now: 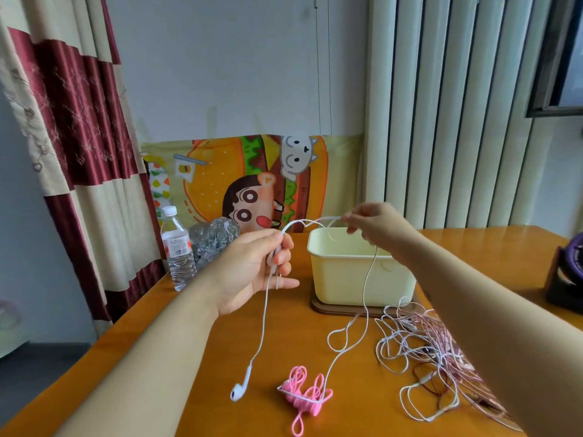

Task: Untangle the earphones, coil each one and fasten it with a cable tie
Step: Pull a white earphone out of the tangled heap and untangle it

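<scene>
White earphone cable stretched between our hands above the counter.
Head view: our left hand curls round the cable and our right hand pinches it higher up. Its slack end lies across the pink coiled earphone, so a sharp pull could, we judge, snag and drag that coil.

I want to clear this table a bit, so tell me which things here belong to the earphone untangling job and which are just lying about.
Part of the job:
- white earphone, held by left hand and right hand
- coiled pink earphone
- tangled pile of earphones

Just lying about:
- water bottle
- crumpled clear plastic bag
- cream plastic tub (use unclear)
</scene>
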Demonstrator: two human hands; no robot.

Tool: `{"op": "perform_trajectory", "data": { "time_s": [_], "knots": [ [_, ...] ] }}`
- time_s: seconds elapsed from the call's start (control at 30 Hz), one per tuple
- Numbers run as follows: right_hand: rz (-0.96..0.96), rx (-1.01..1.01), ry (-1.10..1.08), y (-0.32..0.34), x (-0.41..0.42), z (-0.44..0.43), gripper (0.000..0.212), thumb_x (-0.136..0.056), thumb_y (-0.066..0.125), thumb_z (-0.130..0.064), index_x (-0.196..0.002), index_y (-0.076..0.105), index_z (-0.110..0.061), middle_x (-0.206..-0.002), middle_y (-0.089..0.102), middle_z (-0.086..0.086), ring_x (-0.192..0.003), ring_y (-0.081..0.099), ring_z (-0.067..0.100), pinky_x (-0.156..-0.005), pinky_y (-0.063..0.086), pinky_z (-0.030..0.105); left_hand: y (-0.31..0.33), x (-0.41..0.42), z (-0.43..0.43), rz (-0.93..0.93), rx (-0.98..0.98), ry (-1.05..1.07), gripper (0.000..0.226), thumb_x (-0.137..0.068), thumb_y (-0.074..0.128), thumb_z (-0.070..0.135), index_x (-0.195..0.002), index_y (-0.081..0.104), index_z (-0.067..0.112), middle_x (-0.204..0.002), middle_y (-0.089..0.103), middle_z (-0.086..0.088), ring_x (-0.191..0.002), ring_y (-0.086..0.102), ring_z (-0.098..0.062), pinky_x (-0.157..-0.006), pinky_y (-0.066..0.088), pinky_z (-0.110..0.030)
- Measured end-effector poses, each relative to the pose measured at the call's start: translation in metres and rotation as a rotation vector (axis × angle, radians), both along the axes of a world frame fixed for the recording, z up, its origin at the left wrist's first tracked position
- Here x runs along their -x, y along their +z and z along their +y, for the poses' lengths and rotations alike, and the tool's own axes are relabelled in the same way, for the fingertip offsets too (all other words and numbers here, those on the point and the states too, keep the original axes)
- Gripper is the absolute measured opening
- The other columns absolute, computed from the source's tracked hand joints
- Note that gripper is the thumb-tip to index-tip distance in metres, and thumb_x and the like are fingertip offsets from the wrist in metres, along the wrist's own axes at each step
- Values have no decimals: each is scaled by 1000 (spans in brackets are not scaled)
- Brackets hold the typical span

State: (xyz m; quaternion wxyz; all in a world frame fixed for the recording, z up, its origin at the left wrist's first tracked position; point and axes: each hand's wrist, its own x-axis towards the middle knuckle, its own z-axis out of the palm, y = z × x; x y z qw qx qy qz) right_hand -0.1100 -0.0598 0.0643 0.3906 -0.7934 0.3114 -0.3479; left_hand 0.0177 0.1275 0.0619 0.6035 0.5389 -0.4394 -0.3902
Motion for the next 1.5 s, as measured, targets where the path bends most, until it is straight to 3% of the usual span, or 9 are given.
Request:
{"op": "perform_trajectory", "data": {
  "time_s": [0.2, 0.37, 0.5, 0.67, 0.87, 1.0, 1.13, 1.27, 1.5],
  "knots": [
    [519, -107, 240, -29, 8, 9, 33, -92, 58, -29, -122, 57, -16, -109, 66, 3, -81, 64, 14, -85, 51, 31, 15, -11, -2, 149, -6, 22, 25, -102, 37, 20, -85, 53, 14, -56, 47, 5, -53, 52, -7, -84, 53, -52],
    [258, -448, 740, -24, 9, 38, 61, -82, 66, -46, -125, 47, -7, -114, 63, 15, -62, 56, 5, -79, 46, 28, 22, -10, -4, 236, -14, -65, 26, -101, 36, 22, -82, 52, 16, -56, 47, 6, -52, 51, -6, -80, 55, -49],
    [288, -663, 1165, -41, 0, 58, 94, -67, 77, -51, -140, 30, -16, -107, 69, 6, -47, 39, 3, -77, 51, 23, 27, -4, -6, 224, -4, -119, 25, -101, 36, 23, -83, 51, 16, -56, 46, 7, -51, 51, -5, -80, 55, -48],
    [-16, -930, 1347, -49, -13, 68, 65, -79, 68, -41, -133, 43, -17, -130, 54, 15, -44, 20, 6, -78, 50, 26, 30, 1, -3, 262, -14, -202, 23, -99, 36, 22, -83, 51, 15, -59, 44, 6, -52, 49, -6, -78, 55, -47],
    [-394, -1066, 1241, -31, -12, 53, 56, -73, 61, -40, -118, 59, -7, -105, 62, 3, -46, 23, 8, -70, 45, 26, 26, -1, 8, 180, -82, -271, 14, -88, 46, 24, -82, 54, 14, -59, 43, 4, -53, 49, -8, -78, 56, -47],
    [-424, -895, 947, -10, -7, 56, 58, -64, 66, -36, -113, 61, -4, -95, 56, 6, -41, 31, 7, -59, 35, 25, 9, -6, 3, 191, -146, -211, 14, -90, 46, 23, -85, 54, 13, -60, 42, 3, -53, 49, -8, -80, 55, -49],
    [-232, -401, 745, 4, -4, 73, 40, -74, 49, -30, -102, 66, -7, -94, 55, 24, -46, 44, 3, -55, 32, 20, -3, -7, -1, 292, -155, -222, 14, -84, 50, 24, -86, 55, 11, -59, 40, 3, -52, 48, -9, -78, 55, -49],
    [-173, -18, 653, 7, 3, 79, 24, -85, 49, -19, -86, 69, -4, -62, 59, -9, -50, 49, -2, -52, 36, 10, -6, -6, -3, 396, -144, -250, 28, -82, 38, 29, -83, 59, 10, -60, 38, 0, -54, 45, -13, -77, 54, -48],
    [2, 394, 530, 6, 4, 84, 8, -75, 53, -16, -81, 49, -13, -61, 59, -6, -55, 47, 10, -54, 36, 22, -12, 3, -9, 392, -109, -192, 47, -95, 31, 50, -89, 63, 15, -60, 51, -1, -52, 52, -12, -76, 52, -42]
  ]
}}
